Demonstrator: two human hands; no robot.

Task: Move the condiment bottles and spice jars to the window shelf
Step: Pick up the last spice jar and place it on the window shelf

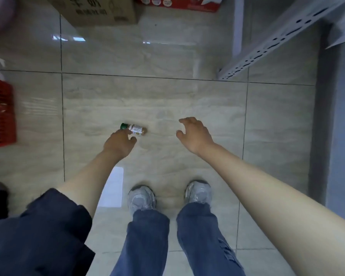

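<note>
A small spice jar (134, 129) with a green cap, a white label and brown contents is held sideways above the tiled floor. My left hand (119, 143) pinches it between fingers and thumb, with the cap pointing left. My right hand (193, 134) hovers to the right of the jar, apart from it, fingers loosely spread and holding nothing. The window shelf is not in view.
A red plastic basket (0, 112) sits at the left edge. A cardboard box (100, 10) and a red carton (179, 3) stand on the floor at the top. A grey perforated shelf upright (267, 42) rises at the upper right. My feet (141, 198) are below.
</note>
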